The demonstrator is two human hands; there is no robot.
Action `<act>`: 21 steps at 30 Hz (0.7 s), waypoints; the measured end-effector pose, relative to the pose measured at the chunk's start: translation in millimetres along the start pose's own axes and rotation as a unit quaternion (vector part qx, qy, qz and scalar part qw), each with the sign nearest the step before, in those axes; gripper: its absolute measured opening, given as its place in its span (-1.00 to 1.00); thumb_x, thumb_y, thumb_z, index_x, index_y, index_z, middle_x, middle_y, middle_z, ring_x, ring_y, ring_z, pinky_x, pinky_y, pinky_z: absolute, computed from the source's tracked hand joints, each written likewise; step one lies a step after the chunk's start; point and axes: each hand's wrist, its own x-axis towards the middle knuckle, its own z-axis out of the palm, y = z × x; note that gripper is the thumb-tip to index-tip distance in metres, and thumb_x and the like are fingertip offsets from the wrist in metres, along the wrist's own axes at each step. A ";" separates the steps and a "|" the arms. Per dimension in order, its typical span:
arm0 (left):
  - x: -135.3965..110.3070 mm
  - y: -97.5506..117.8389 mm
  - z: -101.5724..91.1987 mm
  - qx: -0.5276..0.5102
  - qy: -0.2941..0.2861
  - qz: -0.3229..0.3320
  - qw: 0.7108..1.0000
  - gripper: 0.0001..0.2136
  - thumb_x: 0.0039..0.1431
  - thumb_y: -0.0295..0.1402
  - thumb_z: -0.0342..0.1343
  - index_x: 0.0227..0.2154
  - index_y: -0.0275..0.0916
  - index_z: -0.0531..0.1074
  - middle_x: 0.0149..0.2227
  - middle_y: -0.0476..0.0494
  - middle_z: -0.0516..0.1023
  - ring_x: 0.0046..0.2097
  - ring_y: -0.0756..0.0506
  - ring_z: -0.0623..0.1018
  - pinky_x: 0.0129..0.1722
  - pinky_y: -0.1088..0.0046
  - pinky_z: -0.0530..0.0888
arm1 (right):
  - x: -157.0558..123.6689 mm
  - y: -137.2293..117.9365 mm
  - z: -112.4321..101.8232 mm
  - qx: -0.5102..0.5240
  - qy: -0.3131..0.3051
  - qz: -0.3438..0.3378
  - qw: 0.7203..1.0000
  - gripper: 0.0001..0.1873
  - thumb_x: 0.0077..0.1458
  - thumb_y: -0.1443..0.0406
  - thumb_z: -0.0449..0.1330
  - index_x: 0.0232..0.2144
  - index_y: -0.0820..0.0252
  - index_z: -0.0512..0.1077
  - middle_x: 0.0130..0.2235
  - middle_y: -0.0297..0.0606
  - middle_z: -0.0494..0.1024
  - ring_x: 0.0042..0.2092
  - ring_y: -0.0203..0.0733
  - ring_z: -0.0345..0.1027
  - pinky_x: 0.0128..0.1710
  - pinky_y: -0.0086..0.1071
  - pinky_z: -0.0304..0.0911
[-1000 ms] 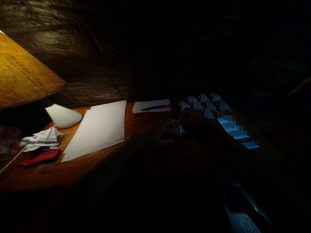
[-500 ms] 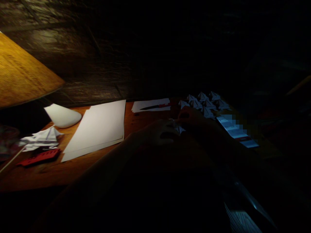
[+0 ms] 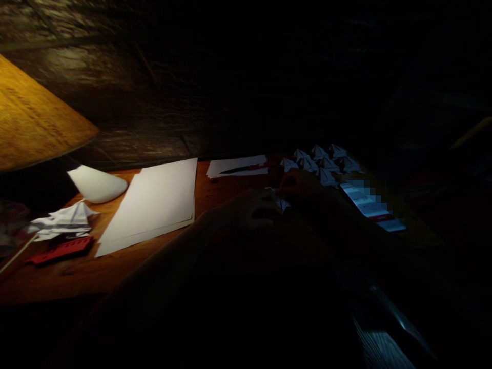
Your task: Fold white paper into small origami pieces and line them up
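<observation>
In dim light, a small folded white paper (image 3: 282, 204) with pointed edges sits low over the wooden table between my hands. My left hand (image 3: 249, 207) curls round its left side, thumb and fingers bent about it. From the right, my right hand (image 3: 303, 185) pinches at its upper edge; those fingertips are dark and partly hidden. Just beyond my right hand stand several folded paper shapes (image 3: 326, 177), peaked and set close together in rows.
A knife (image 3: 240, 169) lies on a small stack of paper (image 3: 219, 168). Larger white sheets (image 3: 157, 200) are at left, near a white lamp base (image 3: 98, 184), crumpled-looking folded paper (image 3: 63, 220) and a red comb-like object (image 3: 61, 250). A lit phone (image 3: 369, 205) rests at right.
The whole view has shifted very slightly. Both hands keep nearly the same pose round the folded paper, and nothing on the table has visibly moved.
</observation>
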 end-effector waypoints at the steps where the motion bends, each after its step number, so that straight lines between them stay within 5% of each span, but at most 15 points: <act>1: 0.0 0.0 0.2 0.000 -0.002 -0.003 1.000 -0.70 0.32 -0.22 0.22 0.08 -0.05 0.56 0.18 -0.23 0.47 0.19 -0.30 0.49 0.18 -0.01 0.45 | -0.1 -0.9 -0.2 0.000 -0.002 0.007 1.000 -0.81 0.06 0.15 0.46 -0.37 0.13 0.65 -0.15 -0.17 0.61 -0.15 -0.11 0.46 -0.11 -0.26 0.31; 10: -1.0 1.8 -4.4 -0.011 -0.012 -0.012 1.000 -0.69 0.32 -0.18 0.23 0.08 -0.04 0.55 0.22 -0.21 0.47 0.22 -0.31 0.48 0.21 0.01 0.43 | 0.7 -8.7 -3.5 0.009 -0.017 0.060 0.998 -0.77 0.02 0.17 0.47 -0.43 0.20 0.56 -0.26 -0.21 0.62 -0.26 -0.20 0.43 -0.25 -0.35 0.24; 17: -3.2 -0.6 -4.6 -0.012 0.000 -0.023 1.000 -0.47 0.31 -0.15 0.23 0.30 -0.04 0.33 0.30 -0.25 0.44 0.26 -0.33 0.46 0.24 -0.04 0.40 | 4.0 -2.6 -3.7 0.024 -0.036 0.040 0.998 -0.74 0.03 0.16 0.46 -0.44 0.18 0.52 -0.30 -0.19 0.61 -0.27 -0.17 0.45 -0.27 -0.33 0.27; 21: -2.4 -1.7 -3.0 0.016 -0.021 -0.005 1.000 -0.51 0.33 -0.15 0.23 0.28 -0.03 0.41 0.31 -0.27 0.42 0.28 -0.34 0.44 0.26 -0.07 0.39 | 5.5 1.3 -2.4 0.022 -0.039 0.038 0.998 -0.72 0.03 0.14 0.46 -0.42 0.19 0.53 -0.26 -0.18 0.63 -0.25 -0.16 0.46 -0.26 -0.33 0.26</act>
